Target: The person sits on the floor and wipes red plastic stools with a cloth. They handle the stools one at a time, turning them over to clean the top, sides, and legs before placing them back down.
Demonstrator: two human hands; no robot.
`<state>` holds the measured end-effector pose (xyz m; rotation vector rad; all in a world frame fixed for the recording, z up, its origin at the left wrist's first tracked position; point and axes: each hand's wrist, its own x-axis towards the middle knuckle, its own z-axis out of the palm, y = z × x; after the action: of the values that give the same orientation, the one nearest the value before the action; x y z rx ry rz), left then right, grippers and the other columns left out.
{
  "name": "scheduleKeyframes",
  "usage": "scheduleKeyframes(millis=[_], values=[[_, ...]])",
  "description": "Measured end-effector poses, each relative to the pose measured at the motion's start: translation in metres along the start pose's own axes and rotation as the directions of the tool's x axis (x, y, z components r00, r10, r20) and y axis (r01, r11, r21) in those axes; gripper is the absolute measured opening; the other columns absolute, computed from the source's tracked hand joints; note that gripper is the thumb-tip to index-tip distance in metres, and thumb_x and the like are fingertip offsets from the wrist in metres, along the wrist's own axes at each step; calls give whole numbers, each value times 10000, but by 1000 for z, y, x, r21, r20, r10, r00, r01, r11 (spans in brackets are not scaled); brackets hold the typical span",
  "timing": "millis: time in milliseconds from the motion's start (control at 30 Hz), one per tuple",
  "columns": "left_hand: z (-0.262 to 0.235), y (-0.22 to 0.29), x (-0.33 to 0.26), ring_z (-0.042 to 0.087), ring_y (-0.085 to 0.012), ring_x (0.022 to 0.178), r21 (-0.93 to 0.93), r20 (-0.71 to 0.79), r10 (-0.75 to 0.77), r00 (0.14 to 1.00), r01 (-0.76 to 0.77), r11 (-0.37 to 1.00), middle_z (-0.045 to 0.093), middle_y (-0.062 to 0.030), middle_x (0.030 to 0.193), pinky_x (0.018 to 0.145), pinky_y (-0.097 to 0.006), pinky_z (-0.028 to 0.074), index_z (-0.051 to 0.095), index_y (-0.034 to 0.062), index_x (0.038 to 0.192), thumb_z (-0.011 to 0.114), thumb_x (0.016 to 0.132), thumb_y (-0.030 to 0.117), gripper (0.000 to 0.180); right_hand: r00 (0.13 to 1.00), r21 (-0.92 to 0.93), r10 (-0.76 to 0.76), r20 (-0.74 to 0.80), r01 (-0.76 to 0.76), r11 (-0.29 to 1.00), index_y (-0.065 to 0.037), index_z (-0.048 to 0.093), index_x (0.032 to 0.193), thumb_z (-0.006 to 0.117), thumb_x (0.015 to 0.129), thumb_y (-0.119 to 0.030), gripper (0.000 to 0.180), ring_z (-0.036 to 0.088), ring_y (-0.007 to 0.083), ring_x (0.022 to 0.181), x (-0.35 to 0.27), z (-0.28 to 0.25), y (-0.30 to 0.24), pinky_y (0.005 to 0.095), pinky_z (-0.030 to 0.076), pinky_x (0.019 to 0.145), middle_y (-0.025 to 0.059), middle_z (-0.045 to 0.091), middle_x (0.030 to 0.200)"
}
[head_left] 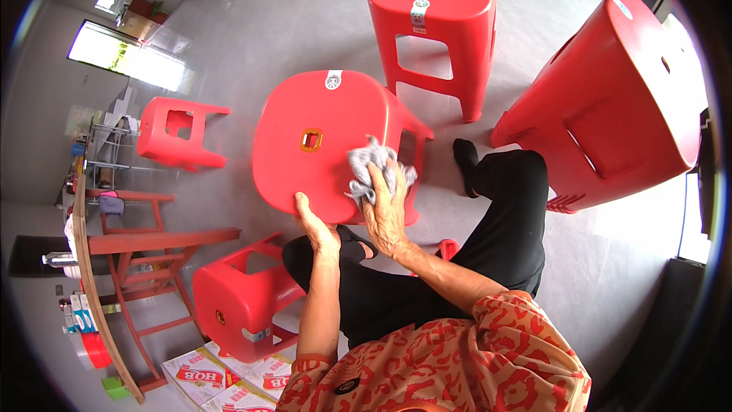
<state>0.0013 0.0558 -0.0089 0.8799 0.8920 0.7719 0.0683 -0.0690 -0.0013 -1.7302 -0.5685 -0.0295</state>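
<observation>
A red plastic stool (293, 175) is tilted in front of me, its square seat turned up towards me, with a gold-rimmed hole in the middle and a small sticker on the far edge. My left hand (318, 225) grips the seat's near edge, thumb on top and fingers hidden beneath. A crumpled grey cloth (374, 164) lies against the right part of the seat, under my right hand (387, 217), whose fingers press and hold it.
More red stools stand around: one (435, 0) beyond, a tall stack (610, 107) at right, one (179, 133) at far left, one (244, 297) at near left. Printed cartons (202, 378) lie below it. A wooden table (99, 297) with bottles and boxes stands along the left.
</observation>
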Motion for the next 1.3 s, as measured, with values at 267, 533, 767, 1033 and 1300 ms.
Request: scheduleKeyframes(millis=[267,533,767,1033,1300], values=[[7,4,-8,537,-287,1165,-36,-77,-3,997,1,999,478,-138,1323,912,-474,511,353,62,1382,572,903,437,646,969,-271,-248,14,242,932,-143,632,1140,647,719,-26,437,352,427,1279,87,-3,10,531,332,1019,168,423,1338],[21,6,-9,529,-276,1187,71,-160,45,986,-33,997,500,-99,1327,937,-457,488,401,70,1372,518,920,489,628,994,-55,35,-104,-41,998,-128,401,1384,597,819,-166,599,357,452,1248,143,8,46,507,287,1063,286,368,1343],[9,-1,1,553,-280,1146,20,-111,26,993,-24,1000,518,-124,1301,909,-443,501,413,39,1353,537,908,477,637,993,-34,115,-39,-117,993,-67,212,1481,552,851,-94,716,231,484,1340,19,8,-6,539,192,1106,328,196,1452],[4,-3,2,517,-272,1192,40,-93,50,994,-46,998,479,-125,1341,948,-437,475,388,45,1374,505,921,486,642,908,254,419,26,-412,875,-66,150,1503,443,948,-334,682,103,412,1422,-13,12,0,518,61,1142,224,156,1540],[12,4,-7,490,-257,1236,-5,-52,13,999,-13,1000,468,-84,1367,976,-448,463,377,77,1392,482,944,484,614,826,621,538,167,-512,593,-29,404,1374,471,978,-378,532,511,190,1082,1,3,55,326,386,960,94,554,1221]])
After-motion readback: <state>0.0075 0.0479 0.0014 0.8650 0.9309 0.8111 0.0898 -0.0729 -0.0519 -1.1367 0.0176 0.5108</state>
